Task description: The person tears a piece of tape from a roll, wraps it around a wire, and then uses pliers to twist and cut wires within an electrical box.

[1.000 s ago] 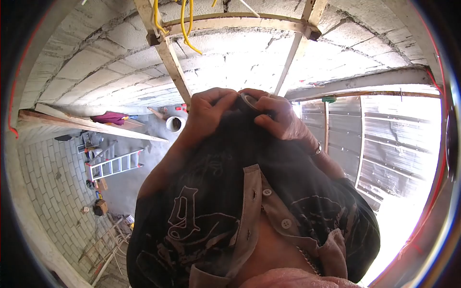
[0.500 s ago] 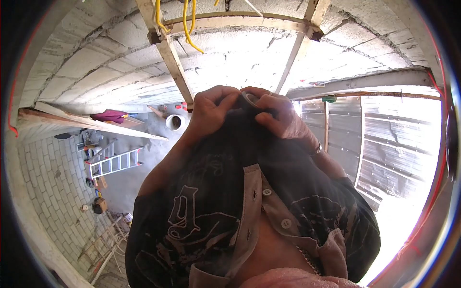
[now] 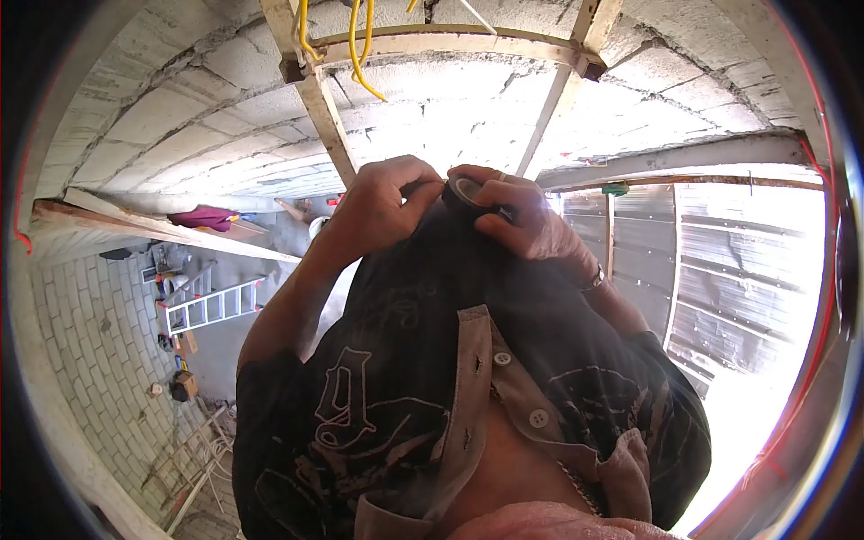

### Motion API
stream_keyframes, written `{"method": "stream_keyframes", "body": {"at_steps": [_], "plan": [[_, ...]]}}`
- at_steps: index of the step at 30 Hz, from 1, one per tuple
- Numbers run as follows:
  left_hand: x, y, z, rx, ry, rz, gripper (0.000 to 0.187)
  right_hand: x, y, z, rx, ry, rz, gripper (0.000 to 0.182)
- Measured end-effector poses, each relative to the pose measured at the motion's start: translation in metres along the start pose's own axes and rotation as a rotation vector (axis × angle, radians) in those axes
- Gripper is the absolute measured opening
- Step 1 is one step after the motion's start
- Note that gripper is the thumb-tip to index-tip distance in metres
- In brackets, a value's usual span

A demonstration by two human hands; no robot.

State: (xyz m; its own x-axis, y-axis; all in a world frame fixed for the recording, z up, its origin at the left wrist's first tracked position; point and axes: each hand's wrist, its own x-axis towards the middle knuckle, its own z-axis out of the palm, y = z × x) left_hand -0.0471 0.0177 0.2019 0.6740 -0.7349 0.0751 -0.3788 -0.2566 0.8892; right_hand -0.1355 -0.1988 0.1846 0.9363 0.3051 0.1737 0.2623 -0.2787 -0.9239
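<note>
A roll of black tape [image 3: 456, 200] with a pale inner core is gripped in my right hand [image 3: 526, 211], fingers curled over its top and thumb below. Close beside the roll, on its left, my left hand [image 3: 387, 202] is closed in a pinch. Whatever lies between its fingertips is too small to make out. Both hands are raised in front of my chest, above the dark shirt [image 3: 405, 315]. A watch or bracelet [image 3: 594, 277] circles my right wrist.
A metal frame [image 3: 441, 42] with yellow cables [image 3: 360, 54] hanging from it stands before a block wall [image 3: 216, 81]. Far below on the left are a ladder [image 3: 214, 308] and a dark red cloth [image 3: 203, 219]. Corrugated sheeting [image 3: 720, 270] is at the right.
My left hand has shifted slightly left, away from the roll, and its elbow has swung outward. The tape roll shows more of its face. My right hand has barely moved.
</note>
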Motion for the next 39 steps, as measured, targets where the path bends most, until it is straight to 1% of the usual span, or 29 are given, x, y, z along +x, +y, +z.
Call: {"method": "stream_keyframes", "body": {"at_steps": [1,2,3,4,5,7,11,13,14,16,17,19,20,21,23,27,29,30,32,33,35,37,39], "plan": [[0.001,0.0,0.0,0.054,-0.002,0.043,0.005,0.001,-0.001,0.001,-0.007,0.011,-0.016,0.021],[0.001,-0.001,0.001,0.054,-0.003,0.044,0.005,0.001,-0.001,0.001,-0.014,0.021,-0.031,0.021],[0.001,-0.003,0.003,0.089,0.004,0.103,0.002,0.001,-0.001,0.001,-0.014,0.022,-0.031,0.021],[0.001,-0.004,0.003,0.123,0.01,0.163,0.003,0.0,0.0,0.0,-0.015,-0.006,0.0,0.022],[0.002,-0.004,0.004,0.122,0.008,0.162,0.003,-0.001,0.001,-0.001,-0.016,-0.034,0.033,0.022],[0.003,-0.003,0.005,0.134,0.026,0.203,0.007,0.0,-0.005,-0.002,-0.012,-0.037,0.032,0.023],[0.007,-0.012,0.005,0.193,0.07,0.216,0.007,0.001,-0.009,-0.001,0.014,-0.013,-0.003,0.023],[0.008,-0.018,0.007,0.116,0.084,0.104,0.004,0.002,-0.01,-0.001,0.038,-0.017,0.013,0.023],[0.008,-0.019,0.007,0.115,0.084,0.107,0.004,0.001,-0.011,-0.003,0.057,-0.021,0.034,0.023],[0.006,-0.023,0.006,-0.319,0.059,-0.216,0.013,0.001,-0.007,-0.003,0.073,-0.017,0.017,0.022],[0.005,-0.028,0.005,-0.319,0.06,-0.215,0.013,0.001,-0.004,-0.003,0.093,-0.012,-0.001,0.022],[0.003,-0.035,0.001,-0.92,-0.034,-0.298,0.018,0.003,-0.001,-0.004,0.086,0.0,-0.01,0.024],[0.003,-0.03,0.005,-0.938,0.011,-0.317,0.016,0.004,0.0,-0.004,0.08,0.012,-0.016,0.025],[0.004,-0.029,0.007,-0.937,0.014,-0.315,0.016,0.005,0.0,-0.004,0.08,0.009,-0.018,0.025],[0.003,-0.027,0.011,-0.583,-0.004,-0.215,0.014,0.006,-0.001,-0.004,0.115,0.0,0.05,0.025],[0.004,-0.028,0.013,-0.574,0.025,-0.177,0.01,0.007,0.002,-0.003,0.09,-0.003,0.091,0.028],[0.004,-0.017,0.015,-0.471,0.169,-0.14,0.007,0.012,-0.002,-0.005,-0.122,0.07,0.025,0.026],[0.005,-0.018,0.016,-0.47,0.166,-0.14,0.007,0.016,-0.008,-0.004,-0.122,0.073,0.025,0.026],[0.008,-0.021,0.017,-0.069,0.234,0.065,0.008,0.025,-0.023,-0.001,-0.301,0.093,0.179,0.022],[0.01,-0.021,0.018,-0.07,0.229,0.07,0.008,0.028,-0.02,0.003,-0.304,0.1,0.18,0.022],[0.012,-0.022,0.018,-0.006,0.388,-0.037,0.013,0.032,-0.008,0.01,-0.255,0.132,0.139,0.017],[0.009,-0.029,0.022,-0.015,0.408,-0.07,0.015,0.033,-0.008,0.01,-0.262,0.106,0.144,0.017],[0.006,-0.029,0.027,-0.168,0.391,-0.171,0.017,0.035,-0.017,0.013,-0.196,0.06,0.203,0.013]]}}
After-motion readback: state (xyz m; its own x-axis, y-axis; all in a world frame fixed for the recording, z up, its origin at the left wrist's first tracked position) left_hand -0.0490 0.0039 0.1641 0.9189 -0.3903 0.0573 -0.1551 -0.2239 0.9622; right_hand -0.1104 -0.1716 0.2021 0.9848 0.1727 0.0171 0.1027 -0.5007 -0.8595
